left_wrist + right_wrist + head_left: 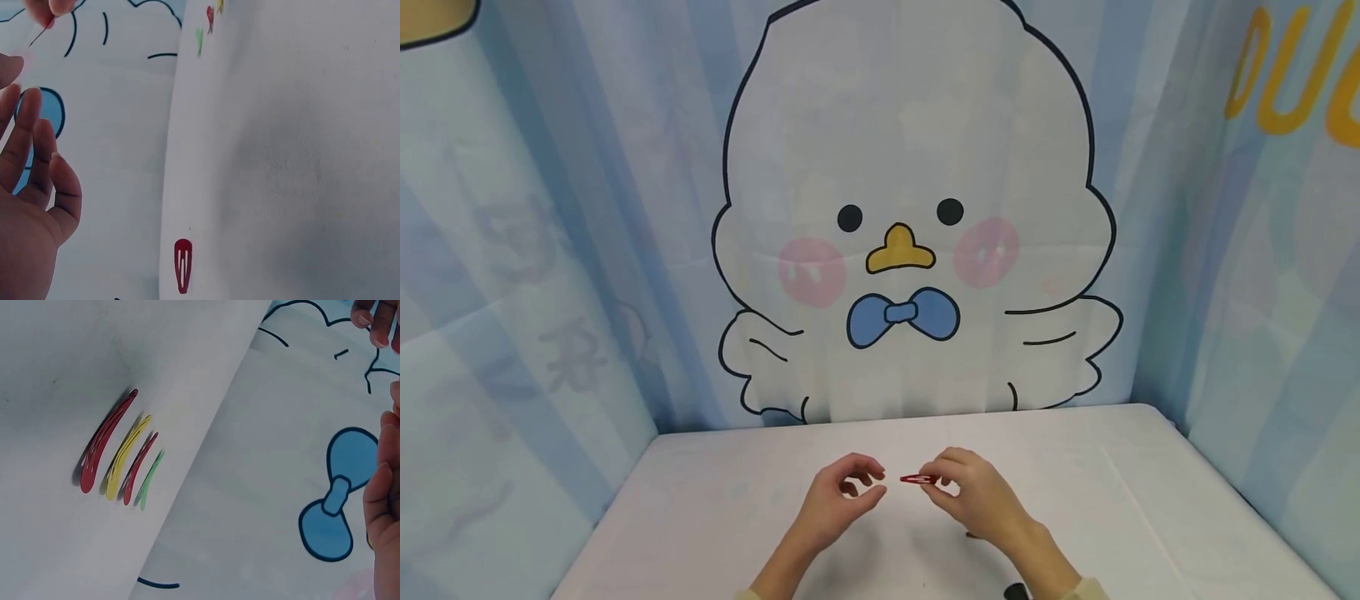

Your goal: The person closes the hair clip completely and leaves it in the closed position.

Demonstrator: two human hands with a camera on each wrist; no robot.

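My right hand (981, 492) pinches a red snap hair clip (913, 479) between thumb and fingers, its free end pointing left. Facing it, a short gap away, is my left hand (835, 504), thumb and fingers apart and nothing between them. In the left wrist view the left hand (31, 219) has loosely bent fingers, and the held clip (41, 34) shows edge-on at the top left. Another red snap clip (183, 265) lies flat on the table there. The right wrist view shows the right hand (389, 481) only partly, at the frame's edge.
A row of snap clips lies on the white table (737, 500): a large red clip (103, 447), a yellow clip (127, 459), a smaller red clip (140, 470) and a green clip (152, 481). A black object (1017, 592) sits by the right forearm. Printed curtains (910, 375) enclose the table.
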